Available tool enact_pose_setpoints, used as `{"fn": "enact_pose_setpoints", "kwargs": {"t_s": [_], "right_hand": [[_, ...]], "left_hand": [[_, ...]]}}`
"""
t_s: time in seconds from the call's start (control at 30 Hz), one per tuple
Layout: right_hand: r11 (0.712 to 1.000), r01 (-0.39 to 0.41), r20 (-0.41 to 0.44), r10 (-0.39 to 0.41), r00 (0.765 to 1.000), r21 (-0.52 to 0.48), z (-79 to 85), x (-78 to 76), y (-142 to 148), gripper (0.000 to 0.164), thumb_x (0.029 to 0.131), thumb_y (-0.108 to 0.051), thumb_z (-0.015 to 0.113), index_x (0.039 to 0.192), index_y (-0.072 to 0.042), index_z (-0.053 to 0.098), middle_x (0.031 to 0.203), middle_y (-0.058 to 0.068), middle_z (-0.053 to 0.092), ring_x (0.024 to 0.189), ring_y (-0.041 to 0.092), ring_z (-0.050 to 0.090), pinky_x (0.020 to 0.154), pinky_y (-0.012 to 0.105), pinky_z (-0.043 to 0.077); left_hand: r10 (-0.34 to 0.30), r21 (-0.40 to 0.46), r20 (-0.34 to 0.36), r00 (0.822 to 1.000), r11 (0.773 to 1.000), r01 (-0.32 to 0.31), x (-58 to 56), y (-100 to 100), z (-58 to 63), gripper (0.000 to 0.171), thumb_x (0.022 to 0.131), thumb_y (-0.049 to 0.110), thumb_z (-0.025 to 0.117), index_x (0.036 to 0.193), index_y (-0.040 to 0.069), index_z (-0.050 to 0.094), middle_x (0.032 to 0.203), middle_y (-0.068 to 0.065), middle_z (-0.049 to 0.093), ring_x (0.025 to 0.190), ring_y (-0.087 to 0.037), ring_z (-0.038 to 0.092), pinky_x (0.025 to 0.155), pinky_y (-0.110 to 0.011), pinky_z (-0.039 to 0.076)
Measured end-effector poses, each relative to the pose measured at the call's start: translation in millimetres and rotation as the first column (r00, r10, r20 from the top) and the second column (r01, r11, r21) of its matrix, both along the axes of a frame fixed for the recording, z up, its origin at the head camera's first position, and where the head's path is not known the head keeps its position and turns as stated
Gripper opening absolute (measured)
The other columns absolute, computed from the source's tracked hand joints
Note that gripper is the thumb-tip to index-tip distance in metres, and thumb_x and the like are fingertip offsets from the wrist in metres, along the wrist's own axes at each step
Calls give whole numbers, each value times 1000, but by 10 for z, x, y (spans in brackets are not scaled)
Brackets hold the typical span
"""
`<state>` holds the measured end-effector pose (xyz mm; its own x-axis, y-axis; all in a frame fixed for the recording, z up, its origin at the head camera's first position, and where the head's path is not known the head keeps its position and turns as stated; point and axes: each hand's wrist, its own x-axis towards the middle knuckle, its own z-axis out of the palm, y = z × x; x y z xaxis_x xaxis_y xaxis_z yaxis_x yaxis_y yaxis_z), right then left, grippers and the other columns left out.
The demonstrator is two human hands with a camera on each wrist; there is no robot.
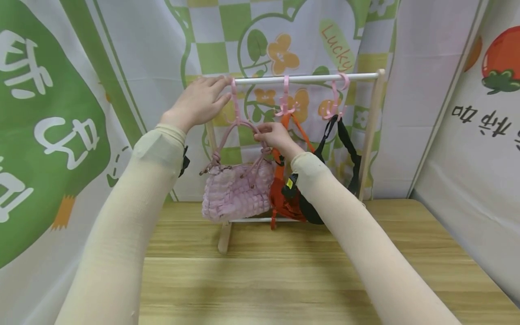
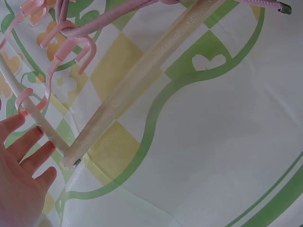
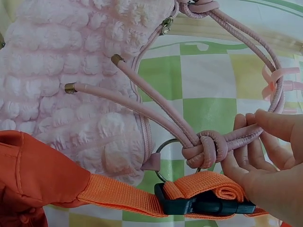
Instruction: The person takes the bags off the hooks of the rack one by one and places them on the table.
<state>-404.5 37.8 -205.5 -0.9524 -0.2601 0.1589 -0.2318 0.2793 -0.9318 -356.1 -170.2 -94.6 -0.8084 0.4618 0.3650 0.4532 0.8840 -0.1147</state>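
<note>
A pink puffy handbag [image 1: 235, 194] hangs by its corded handle from a pink hook [image 1: 236, 101] at the rail's left end. My right hand [image 1: 277, 136] pinches that handle [image 3: 246, 135] on its right side, just above a knot, between thumb and fingers. Up at the rail [image 1: 308, 78], my left hand [image 1: 203, 101] has its fingers stretched out against the bar beside the hook; in the left wrist view the fingertips touch the bar near the hook's top [image 2: 31, 101]. The bag's cord ends with metal tips dangle over its front.
An orange bag [image 1: 284, 198] and a black bag [image 1: 312, 210] hang from further pink hooks to the right. The wooden rack post [image 1: 371, 135] stands at the right. Beneath lies a wooden table [image 1: 243, 289]; a printed curtain [image 1: 219, 54] hangs behind.
</note>
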Motion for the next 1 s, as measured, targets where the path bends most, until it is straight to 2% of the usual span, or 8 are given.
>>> {"fn": "enact_pose_setpoints", "kwargs": {"t_s": [0.07, 0.17, 0.23, 0.37, 0.67, 0.77, 0.9, 1.0], "right_hand": [[1000, 3, -21, -2, 1000, 13, -5, -6, 7, 34, 92, -15, 62, 125, -6, 59, 118, 14, 62, 88, 27, 52, 65, 38, 42], [1000, -10, -34, 10, 999, 10, -17, -14, 13, 34, 93, -14, 60, 125, -4, 58, 119, 16, 62, 96, 34, 56, 69, 38, 44], [1000, -6, -55, 7, 998, 30, -24, -23, 15, 33, 93, -15, 60, 125, -4, 58, 119, 16, 63, 106, 34, 57, 74, 36, 47], [1000, -8, -58, 9, 998, 26, -25, -29, 10, 33, 94, -15, 59, 125, -3, 58, 118, 17, 64, 112, 32, 57, 77, 34, 47], [999, 19, -57, -20, 998, -33, -23, -14, -28, 37, 94, -13, 59, 129, -2, 54, 118, 18, 64, 112, 32, 59, 75, 33, 46], [998, 26, -50, -29, 998, -58, -19, 0, -42, 36, 95, -13, 58, 129, -3, 54, 116, 18, 64, 96, 30, 61, 70, 36, 44], [996, 35, -30, -38, 999, -87, 1, 27, -52, 35, 95, -13, 57, 129, -4, 55, 115, 17, 64, 79, 22, 54, 63, 36, 38], [995, 43, -32, -46, 998, -94, 17, 43, -56, 37, 94, -12, 58, 130, -3, 53, 117, 18, 63, 91, 27, 60, 65, 35, 40]], "left_hand": [[0, 0, 0, 1000, 1000, 0, -4, -2, -1, 57, 103, 43, 19, 153, 15, 14, 157, -17, 18, 143, -40, 16, 119, -52, 5], [-1, -3, 2, 1000, 1000, 1, -14, -4, -7, 57, 103, 43, 19, 153, 15, 13, 157, -18, 17, 143, -40, 15, 119, -52, 4], [-3, -4, 2, 1000, 1000, 3, -17, -3, -11, 57, 103, 43, 19, 153, 15, 13, 157, -18, 17, 144, -40, 15, 119, -52, 4], [-4, -4, -1, 1000, 1000, 4, -16, 0, -12, 57, 103, 42, 20, 153, 15, 14, 157, -18, 17, 143, -40, 16, 119, -51, 5], [-7, 2, -5, 1000, 1000, 7, -6, 8, -15, 57, 103, 41, 20, 153, 13, 15, 156, -19, 18, 143, -40, 16, 119, -51, 6], [-12, 6, -11, 1000, 1000, 12, -12, 5, -16, 57, 103, 41, 21, 153, 13, 15, 156, -19, 19, 143, -40, 16, 119, -52, 6], [-12, -2, -13, 1000, 1000, 12, -15, 6, -9, 57, 103, 41, 21, 153, 13, 15, 156, -19, 18, 143, -40, 16, 119, -51, 6], [-10, -6, -11, 1000, 1000, 10, -13, 6, -4, 57, 103, 41, 21, 153, 13, 14, 156, -19, 19, 143, -40, 17, 119, -51, 6]]}}
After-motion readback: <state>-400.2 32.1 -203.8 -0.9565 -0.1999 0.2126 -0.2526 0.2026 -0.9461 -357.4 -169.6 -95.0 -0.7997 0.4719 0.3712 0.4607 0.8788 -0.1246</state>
